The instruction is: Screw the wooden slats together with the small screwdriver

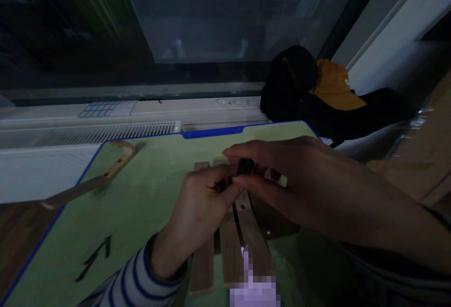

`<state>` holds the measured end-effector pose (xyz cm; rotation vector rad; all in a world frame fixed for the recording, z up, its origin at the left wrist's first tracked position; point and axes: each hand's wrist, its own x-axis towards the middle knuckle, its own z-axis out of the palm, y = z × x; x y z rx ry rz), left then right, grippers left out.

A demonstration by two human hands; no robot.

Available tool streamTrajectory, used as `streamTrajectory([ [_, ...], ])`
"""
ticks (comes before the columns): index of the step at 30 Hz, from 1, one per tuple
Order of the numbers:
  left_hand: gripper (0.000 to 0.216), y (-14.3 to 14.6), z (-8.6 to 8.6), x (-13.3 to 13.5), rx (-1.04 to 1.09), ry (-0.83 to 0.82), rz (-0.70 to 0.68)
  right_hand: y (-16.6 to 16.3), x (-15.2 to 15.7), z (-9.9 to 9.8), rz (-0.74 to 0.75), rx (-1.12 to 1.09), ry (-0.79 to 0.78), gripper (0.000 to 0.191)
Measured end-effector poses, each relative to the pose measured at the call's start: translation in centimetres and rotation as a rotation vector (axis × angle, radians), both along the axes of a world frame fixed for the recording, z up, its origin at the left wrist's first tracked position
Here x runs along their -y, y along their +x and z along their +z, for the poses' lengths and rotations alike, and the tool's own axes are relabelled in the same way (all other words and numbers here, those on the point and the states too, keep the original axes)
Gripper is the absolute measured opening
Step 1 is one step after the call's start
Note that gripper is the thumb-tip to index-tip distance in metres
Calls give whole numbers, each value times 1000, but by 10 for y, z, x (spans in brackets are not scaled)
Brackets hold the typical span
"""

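Both hands meet over a set of three wooden slats (229, 246) lying on a green mat (141, 194). My right hand (289, 180) pinches a small black part (245, 166) between thumb and fingers. My left hand (200, 208), in a striped sleeve, is closed and touches the same black part from the left; whether it grips anything else is hidden. The slats run from under the hands toward me.
A curved wooden piece (102, 175) with holes lies at the mat's far left. Black hex keys (95, 257) lie near the left front. Behind the mat are a radiator grille (105, 133), a dark window, and a black bag with a yellow cap (334, 90).
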<state>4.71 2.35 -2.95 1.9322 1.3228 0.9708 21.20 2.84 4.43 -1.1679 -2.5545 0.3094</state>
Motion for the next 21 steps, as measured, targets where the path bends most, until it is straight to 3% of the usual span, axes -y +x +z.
streamTrajectory([
  [4, 8, 1, -2, 1, 141, -70, 8, 4, -2, 3, 44, 17, -21, 22],
  [8, 13, -1, -3, 0, 208, -112, -38, 4, 4, 4, -23, 95, 36, 19],
  [13, 27, -5, -4, -5, 199, -90, -155, -2, 12, 5, -81, 123, 143, 10],
  [17, 22, -6, -7, -7, 175, -78, -270, -8, 14, 6, -162, 220, 184, 6],
  [21, 17, -5, -6, -9, 147, -68, -268, -8, 12, 3, -203, 278, 217, 8],
])
